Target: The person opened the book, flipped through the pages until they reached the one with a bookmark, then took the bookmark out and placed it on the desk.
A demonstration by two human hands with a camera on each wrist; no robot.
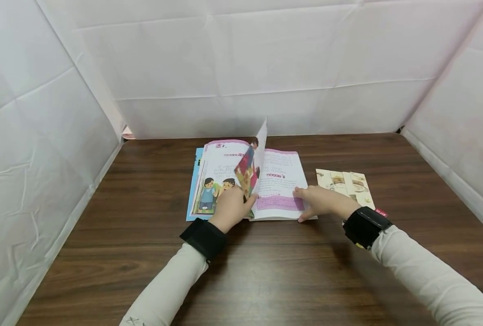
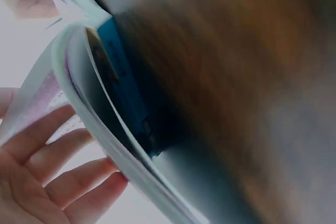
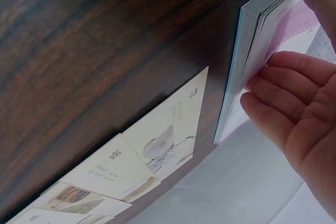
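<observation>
I am leafing through the book [image 1: 249, 181], which is lying open on the table [image 1: 265, 271] in front of me. My left hand [image 1: 230, 209] is holding a page [image 1: 252, 165] that is standing upright over the book's middle, neither side down yet; the fingers [image 2: 50, 153] look loosely curled behind the sheet, though the blurred left wrist view is making the exact grip hard to judge. My right hand [image 1: 322, 201] is lying flat on the book's right-hand page, fingers [image 3: 286, 85] straight and close together, pressing near the page edges to keep them down. Just right of the book, cards [image 1: 349, 185] are lying fanned on the table. A stack of leaves is already resting left of the upright page, and a thick block is still waiting under my right hand.
</observation>
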